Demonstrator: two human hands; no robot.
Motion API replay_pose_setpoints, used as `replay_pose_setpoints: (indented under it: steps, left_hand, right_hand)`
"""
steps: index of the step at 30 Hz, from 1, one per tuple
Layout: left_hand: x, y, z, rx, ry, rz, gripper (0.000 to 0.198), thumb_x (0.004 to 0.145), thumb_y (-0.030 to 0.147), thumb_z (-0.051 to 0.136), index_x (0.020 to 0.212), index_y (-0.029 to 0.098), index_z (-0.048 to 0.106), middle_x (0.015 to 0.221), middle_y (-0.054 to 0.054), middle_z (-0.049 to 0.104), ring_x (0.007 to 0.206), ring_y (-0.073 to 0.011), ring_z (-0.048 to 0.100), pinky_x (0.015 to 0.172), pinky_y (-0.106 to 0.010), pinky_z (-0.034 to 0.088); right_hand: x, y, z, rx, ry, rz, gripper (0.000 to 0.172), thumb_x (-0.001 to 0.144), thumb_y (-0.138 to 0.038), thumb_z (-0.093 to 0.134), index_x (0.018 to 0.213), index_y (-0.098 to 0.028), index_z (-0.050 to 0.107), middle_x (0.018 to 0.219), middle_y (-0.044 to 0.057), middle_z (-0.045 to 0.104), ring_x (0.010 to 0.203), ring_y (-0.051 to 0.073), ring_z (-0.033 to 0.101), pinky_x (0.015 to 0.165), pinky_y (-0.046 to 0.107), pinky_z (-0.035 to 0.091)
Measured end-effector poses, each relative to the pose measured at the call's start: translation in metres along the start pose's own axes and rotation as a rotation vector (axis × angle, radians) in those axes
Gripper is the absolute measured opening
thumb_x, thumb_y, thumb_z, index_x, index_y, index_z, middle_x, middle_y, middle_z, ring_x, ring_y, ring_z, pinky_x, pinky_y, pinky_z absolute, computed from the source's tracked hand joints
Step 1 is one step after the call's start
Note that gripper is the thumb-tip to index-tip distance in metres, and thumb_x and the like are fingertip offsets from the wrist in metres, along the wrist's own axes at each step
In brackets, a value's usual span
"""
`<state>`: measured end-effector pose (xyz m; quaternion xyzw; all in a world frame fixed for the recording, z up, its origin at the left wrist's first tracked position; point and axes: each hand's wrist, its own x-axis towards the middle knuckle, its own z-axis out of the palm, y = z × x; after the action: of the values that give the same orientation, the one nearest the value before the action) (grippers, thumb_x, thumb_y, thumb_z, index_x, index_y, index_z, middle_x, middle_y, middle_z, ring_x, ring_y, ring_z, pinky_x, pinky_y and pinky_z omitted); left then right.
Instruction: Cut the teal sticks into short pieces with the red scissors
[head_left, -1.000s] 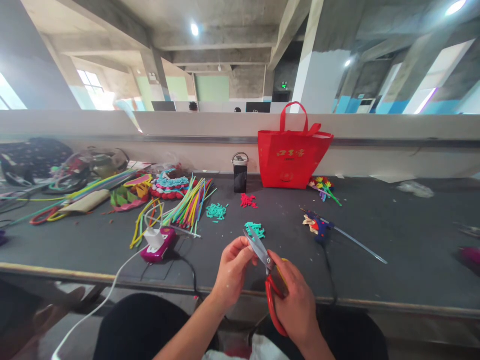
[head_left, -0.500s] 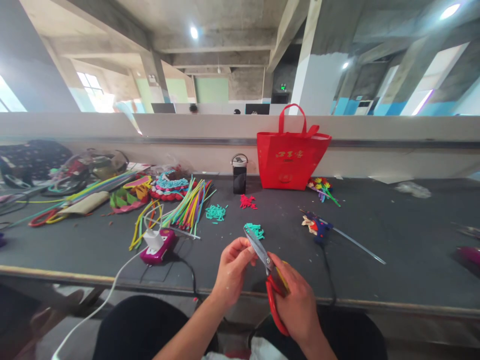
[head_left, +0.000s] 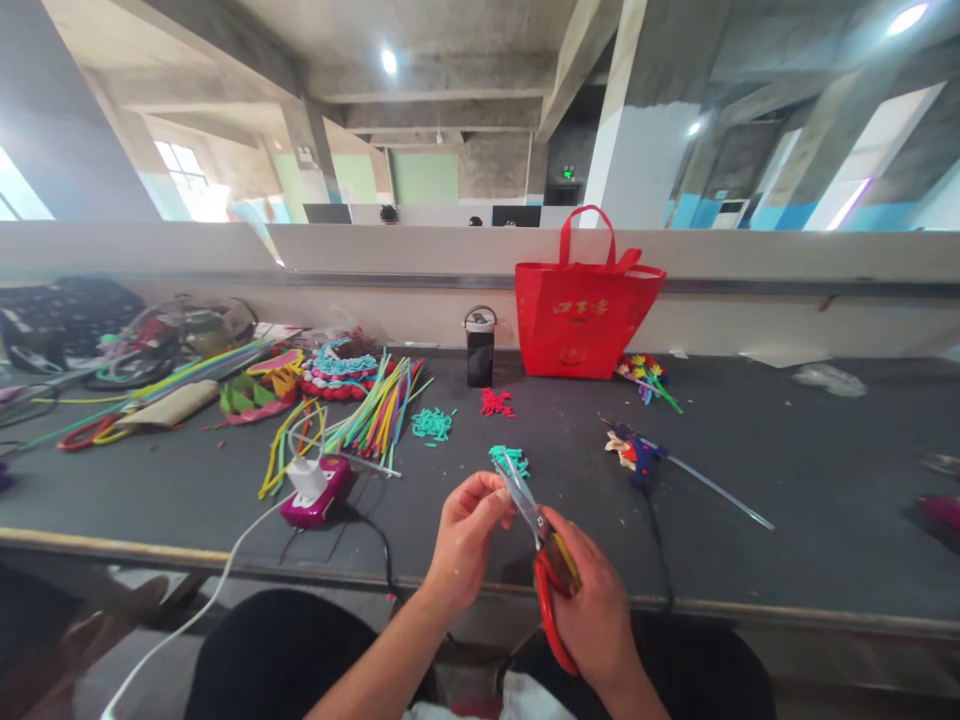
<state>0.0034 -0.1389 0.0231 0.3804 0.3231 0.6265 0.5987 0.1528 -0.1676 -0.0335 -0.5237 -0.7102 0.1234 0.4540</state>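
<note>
My right hand (head_left: 589, 600) grips red-handled scissors (head_left: 541, 555), blades pointing up and left over the table's near edge. My left hand (head_left: 466, 540) is pinched shut right at the blades, holding something too small to make out. Just beyond the blade tips lies a small pile of teal cut pieces (head_left: 510, 459) on the dark table (head_left: 787, 520). Another teal pile (head_left: 433, 423) and a red pile (head_left: 496, 403) lie farther back.
A red tote bag (head_left: 583, 315) and a black flask (head_left: 481, 346) stand at the back. Coloured pipe cleaners (head_left: 379, 410) and craft items spread on the left. A magenta power strip (head_left: 319, 490) with a white cable sits near the front edge. A glue gun (head_left: 637, 452) lies to the right.
Both hands with the scissors have shifted slightly; the blades have closed a little. Nothing on the table has moved.
</note>
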Motion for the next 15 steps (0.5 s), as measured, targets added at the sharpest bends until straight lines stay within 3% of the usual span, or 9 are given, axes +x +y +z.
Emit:
replay_pose_setpoints:
  steps: [10, 15]
  left_hand:
    - [-0.0008, -0.0009, -0.0011, -0.001, -0.028, -0.009, 0.014, 0.077, 0.025, 0.07, 0.072, 0.015, 0.062, 0.064, 0.002, 0.056, 0.058, -0.0075, 0.045, 0.058, -0.019, 0.037]
    - [-0.0003, -0.0009, 0.0005, 0.009, -0.01, -0.029, 0.014, 0.077, 0.027, 0.071, 0.074, 0.015, 0.063, 0.065, 0.001, 0.058, 0.058, -0.0077, 0.046, 0.058, -0.019, 0.038]
  right_hand:
    - [0.001, -0.0033, -0.0014, 0.028, -0.035, 0.002, 0.044, 0.081, -0.019, 0.051, 0.124, -0.02, 0.061, 0.115, 0.008, 0.071, 0.102, 0.022, 0.069, 0.085, 0.032, 0.056]
    - [-0.0011, -0.0004, 0.0017, 0.117, -0.05, 0.073, 0.045, 0.08, -0.02, 0.052, 0.123, -0.019, 0.063, 0.112, 0.007, 0.073, 0.1, 0.022, 0.07, 0.086, 0.031, 0.056]
